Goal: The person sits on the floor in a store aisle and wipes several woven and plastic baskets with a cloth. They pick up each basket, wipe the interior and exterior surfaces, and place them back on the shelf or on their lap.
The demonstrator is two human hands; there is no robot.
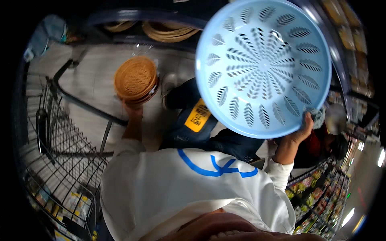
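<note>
A small stack of round, orange-brown woven baskets is held out at the left by my left hand. My fingers close on the near side of the stack, partly hidden under it. On the right, my right hand grips the lower right rim of a large, round, light blue plastic colander. Leaf-shaped slots run round its wall and fan out over its base. The colander is raised, its inside facing me, and it hides part of the shelving behind. A grey-green bundle shows beside my right thumb; its kind is unclear.
A wire shopping cart with packages in it stands at my left, its dark handle close to my left forearm. Flat wicker baskets lie on a dark shelf ahead. Shelves of colourful goods rise at the right, above a grey tiled floor.
</note>
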